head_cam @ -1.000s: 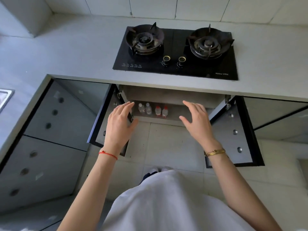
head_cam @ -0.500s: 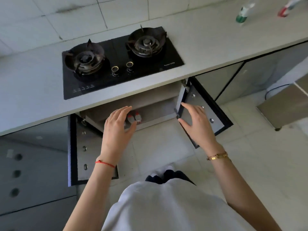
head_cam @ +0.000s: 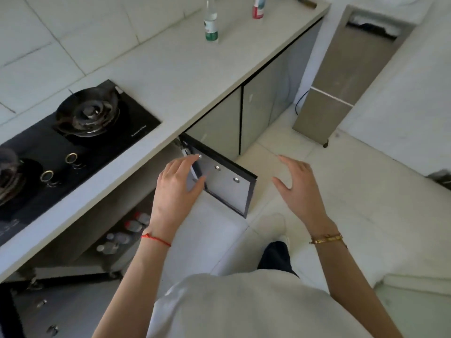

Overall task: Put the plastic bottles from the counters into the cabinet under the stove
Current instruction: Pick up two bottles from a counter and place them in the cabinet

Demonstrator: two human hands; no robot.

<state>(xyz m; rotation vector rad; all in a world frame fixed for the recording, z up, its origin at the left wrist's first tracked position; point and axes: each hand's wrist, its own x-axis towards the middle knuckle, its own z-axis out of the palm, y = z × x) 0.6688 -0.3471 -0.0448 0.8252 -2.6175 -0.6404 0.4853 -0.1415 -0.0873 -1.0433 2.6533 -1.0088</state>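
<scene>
Both hands, left [head_cam: 177, 189] and right [head_cam: 299, 189], spread and holding nothing, with two bottles [head_cam: 211, 25] on the bench [head_cam: 170, 76] far beyond, others [head_cam: 122, 237] in the cabinet [head_cam: 102, 215] below the left.

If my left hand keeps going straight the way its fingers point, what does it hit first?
Most likely the open cabinet door: the left hand is open, its fingertips pointing at the door's hinge edge under the counter. Depth is unclear, so it might already touch.

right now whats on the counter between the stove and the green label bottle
Nothing: in the head view the counter is bare between the stove and the green-label bottle.
</scene>
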